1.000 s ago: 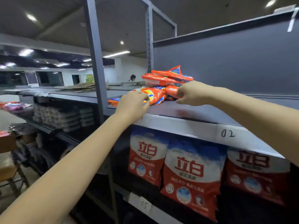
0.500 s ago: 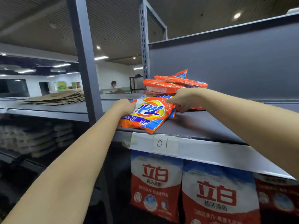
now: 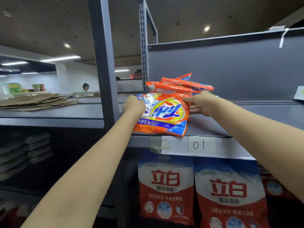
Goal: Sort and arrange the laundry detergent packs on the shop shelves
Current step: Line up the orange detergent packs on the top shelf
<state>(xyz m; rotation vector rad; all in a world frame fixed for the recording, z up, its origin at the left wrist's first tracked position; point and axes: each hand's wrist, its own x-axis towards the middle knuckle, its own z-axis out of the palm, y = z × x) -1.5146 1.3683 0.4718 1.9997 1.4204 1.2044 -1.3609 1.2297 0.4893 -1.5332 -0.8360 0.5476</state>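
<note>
With the left hand [image 3: 134, 105] gripping one edge of the orange detergent pack [image 3: 162, 116] and the right hand [image 3: 199, 102] pinching the other, it sits tilted at the shelf [image 3: 205, 127] lip — best eased back, squared before the stack [image 3: 179, 84].

Flattened cardboard stack [image 3: 37, 102] on far-left shelf top; person's head [image 3: 85, 87] in bkgd; ceiling lights [image 3: 60, 58] on.
</note>
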